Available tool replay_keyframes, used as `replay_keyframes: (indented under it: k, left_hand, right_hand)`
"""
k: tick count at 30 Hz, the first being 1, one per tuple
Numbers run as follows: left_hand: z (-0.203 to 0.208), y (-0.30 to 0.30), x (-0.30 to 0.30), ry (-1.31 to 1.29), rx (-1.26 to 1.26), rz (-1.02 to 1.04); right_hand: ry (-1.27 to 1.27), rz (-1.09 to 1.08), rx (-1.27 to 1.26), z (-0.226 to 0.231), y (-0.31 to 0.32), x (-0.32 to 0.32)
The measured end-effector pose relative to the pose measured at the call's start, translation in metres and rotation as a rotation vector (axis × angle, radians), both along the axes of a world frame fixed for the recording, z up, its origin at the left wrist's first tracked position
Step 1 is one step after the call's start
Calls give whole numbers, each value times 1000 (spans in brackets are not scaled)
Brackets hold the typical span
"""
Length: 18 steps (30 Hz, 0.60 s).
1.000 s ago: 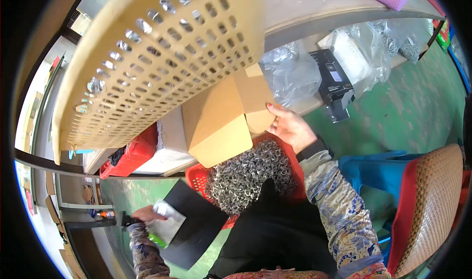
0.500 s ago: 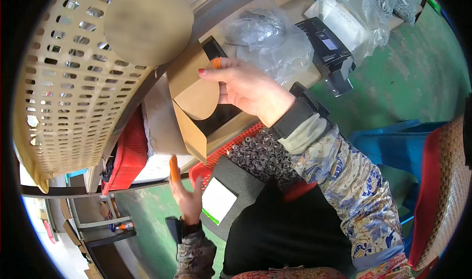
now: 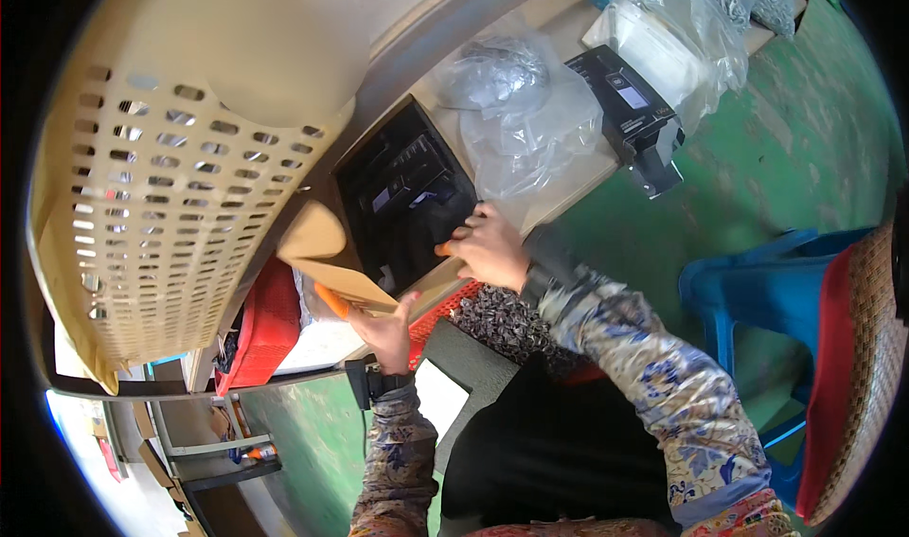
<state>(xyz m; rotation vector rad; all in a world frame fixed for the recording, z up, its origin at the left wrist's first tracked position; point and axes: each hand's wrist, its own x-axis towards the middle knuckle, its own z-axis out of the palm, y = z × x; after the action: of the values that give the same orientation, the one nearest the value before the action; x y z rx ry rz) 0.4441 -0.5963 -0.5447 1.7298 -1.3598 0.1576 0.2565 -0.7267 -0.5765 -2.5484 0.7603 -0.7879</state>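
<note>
A cardboard box [image 3: 356, 284] with brown flaps lies on the bench in front of me. Its dark part carries a small pale label; I cannot tell whether this is the inside or a printed face. My right hand [image 3: 490, 250] closes its bent fingers on the box's right edge, an orange finger cover on one finger. My left hand [image 3: 383, 336] is at the lower brown flap, thumb and orange-covered finger spread apart. Part of that covered finger lies along the flap's edge.
A beige perforated basket [image 3: 189, 224] stands at the left, above a red basket [image 3: 260, 333]. Clear plastic bags [image 3: 502, 82] and a black printed carton [image 3: 625, 97] lie farther right. Small dark metal parts [image 3: 497, 319] fill a red basket below. A blue stool [image 3: 757, 291] stands at the right.
The right hand has left the rounded brown flap and moved down to the box's right edge. The flap has swung left, exposing the dark part. The left hand has risen to the lower flap.
</note>
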Motion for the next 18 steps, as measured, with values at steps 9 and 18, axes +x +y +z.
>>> replay_keyframes:
  k: [9,18]
  left_hand:
    - [9,-41,-7,-448,-300,379]
    - [-28,-34,-17,-653,-114,443]
  right_hand:
    - [-209,-86,-131,-14,8,14]
    - [-76,-81,-120,-9,10,12]
